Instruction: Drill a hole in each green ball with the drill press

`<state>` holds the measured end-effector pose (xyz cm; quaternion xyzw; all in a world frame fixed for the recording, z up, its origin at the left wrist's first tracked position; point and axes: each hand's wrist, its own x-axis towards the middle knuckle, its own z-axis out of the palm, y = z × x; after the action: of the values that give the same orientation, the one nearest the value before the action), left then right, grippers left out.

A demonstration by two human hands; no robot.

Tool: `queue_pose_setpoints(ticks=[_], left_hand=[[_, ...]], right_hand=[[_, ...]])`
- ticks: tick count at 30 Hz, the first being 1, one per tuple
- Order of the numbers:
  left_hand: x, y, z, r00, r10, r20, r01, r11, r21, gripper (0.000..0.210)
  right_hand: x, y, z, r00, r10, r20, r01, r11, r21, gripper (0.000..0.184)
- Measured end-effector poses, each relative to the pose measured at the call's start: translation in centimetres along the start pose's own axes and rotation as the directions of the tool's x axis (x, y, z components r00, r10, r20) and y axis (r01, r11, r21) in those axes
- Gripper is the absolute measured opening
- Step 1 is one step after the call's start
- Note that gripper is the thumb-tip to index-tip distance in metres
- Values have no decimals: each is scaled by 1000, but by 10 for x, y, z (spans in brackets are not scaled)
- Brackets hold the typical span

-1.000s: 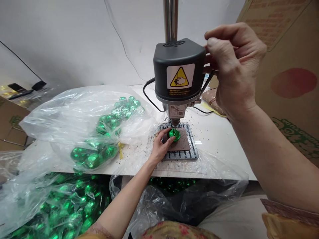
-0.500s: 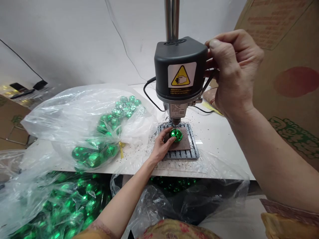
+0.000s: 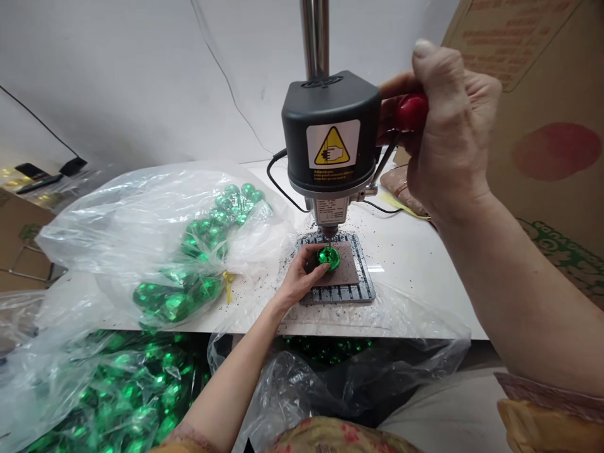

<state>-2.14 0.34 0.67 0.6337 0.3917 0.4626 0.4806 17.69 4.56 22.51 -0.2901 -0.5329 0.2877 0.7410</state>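
Drilling seems in hand: your left hand pinches the green faceted ball on the square brown board, beneath the thin metal bit. Your right hand surrounds the round red knob; how tightly, I cannot tell. Lowering calls for steady ball.

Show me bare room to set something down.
Likeliest: the mostly bare white tabletop right of the grey slotted metal base plate, bordered by the right forearm and, in front, clear crumpled plastic. Crowded: the left side, under the clear plastic bag of green faceted balls, and the plate's middle, where the left hand holds a green faceted ball.
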Motion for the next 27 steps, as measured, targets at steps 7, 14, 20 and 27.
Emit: queue_pose_setpoints(ticks=[7, 14, 20, 27], left_hand=[[7, -8, 4, 990, -40, -135, 25, 993, -115, 51], [9, -8, 3, 985, -68, -158, 49, 991, -121, 52], [10, -11, 6, 990, -39, -138, 30, 997, -65, 52], [5, -7, 11, 997, 32, -71, -22, 991, 135, 51]], right_hand=[[6, 1, 6, 997, 78, 15, -78, 996, 45, 44], [8, 0, 7, 996, 94, 9, -94, 994, 55, 43], [6, 7, 4, 998, 55, 25, -57, 992, 112, 40], [15, 1, 2, 984, 169, 61, -174, 980, 95, 40]])
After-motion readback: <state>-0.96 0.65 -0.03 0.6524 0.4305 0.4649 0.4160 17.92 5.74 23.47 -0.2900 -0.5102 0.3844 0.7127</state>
